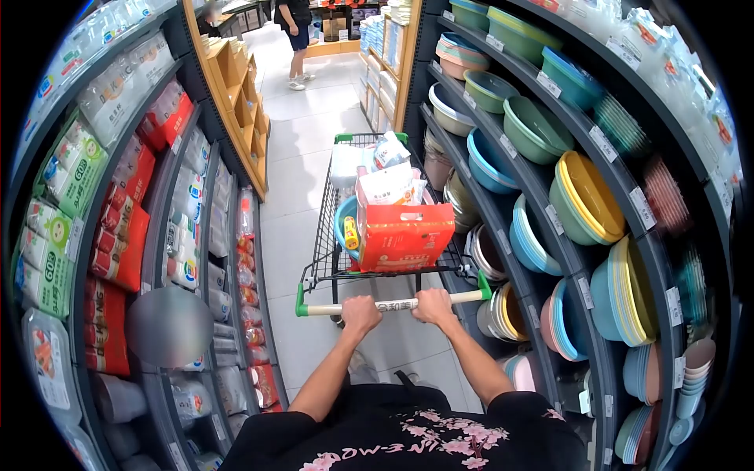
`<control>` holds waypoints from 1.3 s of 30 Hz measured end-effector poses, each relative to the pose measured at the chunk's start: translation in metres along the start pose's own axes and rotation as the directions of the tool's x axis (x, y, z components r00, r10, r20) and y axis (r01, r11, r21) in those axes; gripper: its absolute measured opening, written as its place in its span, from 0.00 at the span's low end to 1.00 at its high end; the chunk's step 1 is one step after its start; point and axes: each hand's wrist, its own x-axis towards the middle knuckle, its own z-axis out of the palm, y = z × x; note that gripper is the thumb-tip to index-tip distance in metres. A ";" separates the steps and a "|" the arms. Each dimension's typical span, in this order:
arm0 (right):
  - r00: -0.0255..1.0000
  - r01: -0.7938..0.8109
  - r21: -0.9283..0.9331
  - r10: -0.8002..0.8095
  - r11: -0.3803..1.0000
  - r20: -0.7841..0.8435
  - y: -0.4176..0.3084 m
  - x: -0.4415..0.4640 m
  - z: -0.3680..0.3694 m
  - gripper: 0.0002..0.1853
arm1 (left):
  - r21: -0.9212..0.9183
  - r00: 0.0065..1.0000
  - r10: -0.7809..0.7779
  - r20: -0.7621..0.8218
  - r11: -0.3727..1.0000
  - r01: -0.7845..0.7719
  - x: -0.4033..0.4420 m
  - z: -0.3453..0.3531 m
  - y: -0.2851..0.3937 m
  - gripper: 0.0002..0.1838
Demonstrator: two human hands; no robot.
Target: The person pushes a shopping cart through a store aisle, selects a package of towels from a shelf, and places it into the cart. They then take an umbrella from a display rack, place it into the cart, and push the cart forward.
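Both my hands grip the cream handle [397, 305] of a shopping cart, whose ends are capped in green. My left hand [361, 313] is wrapped round it left of the printed label, and my right hand [433, 306] round it on the other side. In front of them is the black wire basket [323, 235] of the cart. It carries a red box [407, 238] with a cut-out grip, a white printed bag [386, 187], a blue basin [342, 217] partly hidden behind the box, and a small yellow pack [350, 232].
Shelves on the right hold stacked plastic basins [589, 196]. On the left stand green packs [76, 165] and red packs [122, 247]. Wooden shelving [233, 94] flanks the tiled floor [294, 180] ahead. A person [296, 35] stands at the far end. One patch at lower left is blurred.
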 end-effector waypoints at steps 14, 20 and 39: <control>0.998 -0.013 -0.010 0.012 1.000 -0.066 -0.028 0.048 0.010 0.08 | -0.004 0.993 0.062 -0.102 0.998 -0.063 0.037 -0.009 -0.047 0.10; 0.999 -0.012 -0.035 0.011 0.999 -0.045 -0.037 0.060 -0.001 0.08 | -0.005 0.997 0.044 -0.065 0.999 -0.045 0.048 -0.016 -0.054 0.09; 0.999 -0.033 -0.001 0.033 0.999 -0.027 -0.020 0.104 0.002 0.10 | -0.027 0.990 0.057 0.131 0.998 -0.054 0.099 -0.032 -0.064 0.24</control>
